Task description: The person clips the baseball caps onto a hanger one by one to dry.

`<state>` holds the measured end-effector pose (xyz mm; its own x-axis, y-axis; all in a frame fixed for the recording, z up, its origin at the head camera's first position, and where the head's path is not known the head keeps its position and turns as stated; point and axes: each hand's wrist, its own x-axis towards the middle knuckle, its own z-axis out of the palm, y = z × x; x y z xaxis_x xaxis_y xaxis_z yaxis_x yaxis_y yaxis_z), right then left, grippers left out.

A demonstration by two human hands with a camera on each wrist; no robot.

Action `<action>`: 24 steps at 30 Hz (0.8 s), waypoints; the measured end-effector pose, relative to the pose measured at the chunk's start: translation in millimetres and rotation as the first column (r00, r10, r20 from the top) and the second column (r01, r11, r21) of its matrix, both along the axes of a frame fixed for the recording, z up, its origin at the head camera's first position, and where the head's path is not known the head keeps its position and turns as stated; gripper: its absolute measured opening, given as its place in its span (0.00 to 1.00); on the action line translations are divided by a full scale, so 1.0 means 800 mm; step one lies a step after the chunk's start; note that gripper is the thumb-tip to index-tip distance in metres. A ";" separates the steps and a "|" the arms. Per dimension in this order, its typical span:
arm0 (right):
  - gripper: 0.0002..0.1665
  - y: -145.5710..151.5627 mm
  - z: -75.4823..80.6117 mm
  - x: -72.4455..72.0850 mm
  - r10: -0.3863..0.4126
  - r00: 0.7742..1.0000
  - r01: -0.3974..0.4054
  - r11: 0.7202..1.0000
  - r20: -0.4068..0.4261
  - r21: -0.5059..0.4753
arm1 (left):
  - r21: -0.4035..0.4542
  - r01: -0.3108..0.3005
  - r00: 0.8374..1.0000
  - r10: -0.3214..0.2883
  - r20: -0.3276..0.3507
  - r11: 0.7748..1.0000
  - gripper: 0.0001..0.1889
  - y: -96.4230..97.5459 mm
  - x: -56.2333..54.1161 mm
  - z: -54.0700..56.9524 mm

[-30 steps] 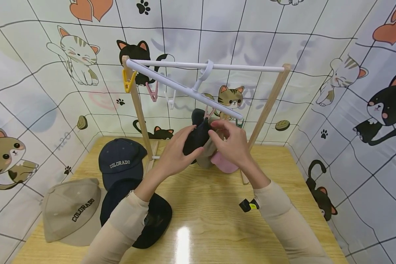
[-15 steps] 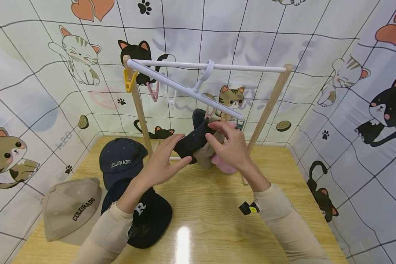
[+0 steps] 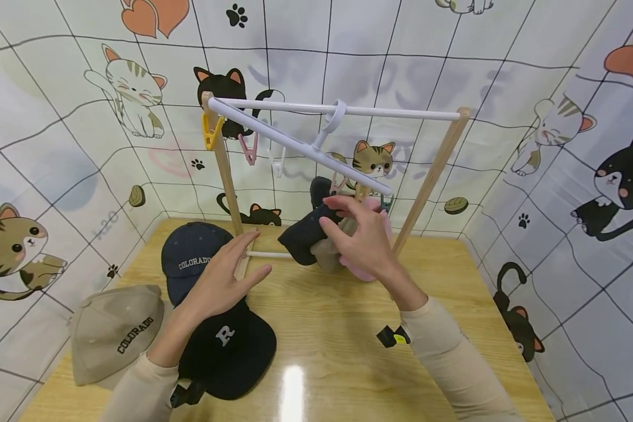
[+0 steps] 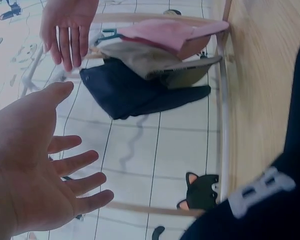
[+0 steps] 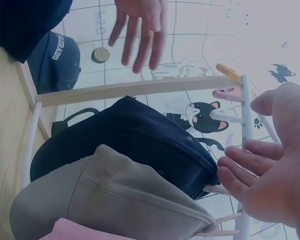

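Note:
A dark navy cap [image 3: 302,235] hangs by a pink clip [image 3: 339,183] from the white hanger [image 3: 290,139]. Behind it hang a beige cap [image 5: 115,200] and a pink cap [image 4: 160,34]. My right hand [image 3: 363,239] is beside the navy cap's upper edge near the clip, thumb and fingers apart; in the right wrist view its fingertips lie by that edge, and I cannot tell whether they touch. My left hand [image 3: 216,287] is away from the hanging caps, fingers spread and holding nothing, over the caps on the table.
On the table's left lie a navy COLORADO cap [image 3: 187,252], a beige COLORADO cap [image 3: 111,331] and a black cap with an R [image 3: 242,357]. Yellow [image 3: 211,133], pink [image 3: 249,150] and white clips [image 3: 278,162] hang from the hanger's left half. A wooden-legged rack [image 3: 435,170] bears the hanger.
My left hand has come off the navy cap and drawn back left and toward me. The cap now hangs from the clip. My right hand has shifted slightly left, its fingers apart.

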<state>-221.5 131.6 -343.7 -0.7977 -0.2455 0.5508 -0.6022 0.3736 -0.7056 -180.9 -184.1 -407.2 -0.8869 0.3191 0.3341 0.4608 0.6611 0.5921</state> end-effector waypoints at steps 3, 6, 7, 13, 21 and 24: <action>0.26 -0.002 0.002 0.001 0.005 1.000 -0.005 1.000 0.004 -0.002 | -0.008 -0.021 1.000 0.021 0.010 1.000 0.42 -0.012 0.004 -0.003; 0.27 -0.004 0.004 0.001 0.010 1.000 -0.010 1.000 0.004 -0.008 | -0.027 -0.044 0.999 0.044 0.014 0.999 0.42 -0.023 0.006 -0.007; 0.27 -0.006 0.005 0.002 0.015 1.000 -0.015 1.000 0.006 -0.013 | -0.031 -0.051 0.999 0.052 0.014 0.998 0.42 -0.027 0.008 -0.009; 0.29 -0.014 0.008 0.003 0.040 0.999 -0.040 0.999 0.017 -0.031 | -0.045 -0.088 0.996 0.089 0.017 0.995 0.41 -0.047 0.020 -0.019; 0.30 -0.024 0.008 0.000 0.051 0.998 -0.050 0.998 0.033 -0.029 | -0.056 -0.122 0.990 0.126 0.066 0.991 0.41 -0.073 0.037 -0.030; 0.30 -0.027 0.008 -0.001 0.064 0.998 -0.063 0.997 0.029 -0.041 | -0.058 -0.134 0.986 0.139 0.090 0.989 0.41 -0.082 0.041 -0.033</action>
